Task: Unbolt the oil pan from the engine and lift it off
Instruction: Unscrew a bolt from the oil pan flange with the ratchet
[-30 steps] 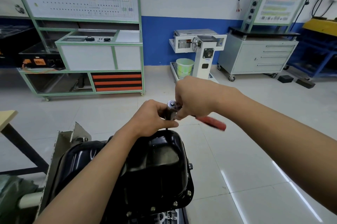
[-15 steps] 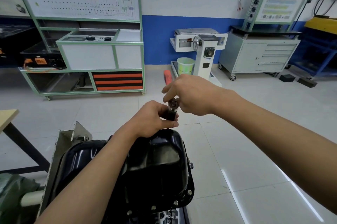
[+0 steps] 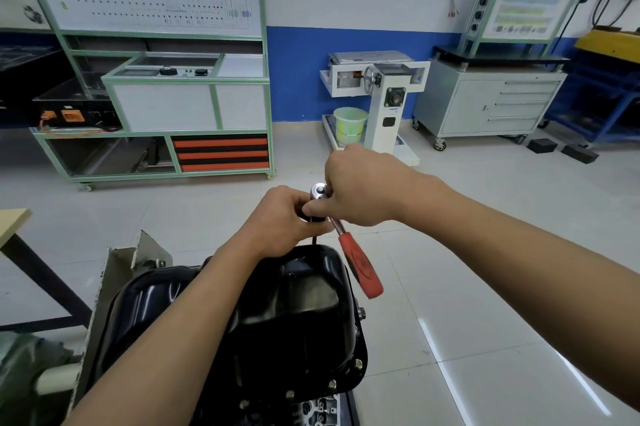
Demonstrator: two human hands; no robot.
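Ratchet [image 3: 360, 263] swung nearer, left hand [image 3: 280, 221], right hand [image 3: 360, 190] gripping it, oil pan [image 3: 304, 321] below

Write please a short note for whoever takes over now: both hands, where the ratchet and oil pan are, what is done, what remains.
Left hand grips the socket extension, upright at the far edge of the oil pan.
Right hand holds the ratchet near its head; the red handle sticks out free.
The pan sits on the engine; several bolts sit in its near flange.
Done: cannot tell how many are out.
Left: finish the far bolt, remove the others, lift the pan off.
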